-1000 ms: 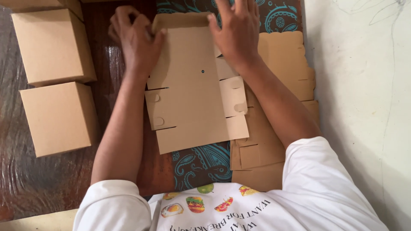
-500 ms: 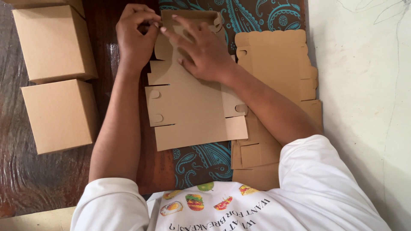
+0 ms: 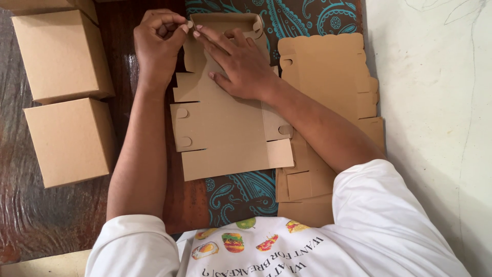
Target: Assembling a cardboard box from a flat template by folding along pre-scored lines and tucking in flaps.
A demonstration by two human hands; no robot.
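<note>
A flat brown cardboard box blank point(image 3: 225, 133) lies in front of me on a blue paisley cloth point(image 3: 241, 192). Its far end is folded up into a low wall point(image 3: 225, 19). My left hand point(image 3: 159, 43) pinches a small tab at the far left corner of that wall between thumb and fingers. My right hand point(image 3: 238, 61) rests flat on the blank, its index finger stretched toward the same corner.
Two assembled brown cardboard boxes point(image 3: 61, 54) point(image 3: 69, 141) stand at the left on a dark plastic-covered surface. A stack of flat box blanks point(image 3: 328, 87) lies to the right of the one I handle. A pale wall or floor point(image 3: 435, 102) runs along the right.
My right hand has slid left across the blank to the far left corner. My left hand has closed on the corner tab, and the far flap has been folded up.
</note>
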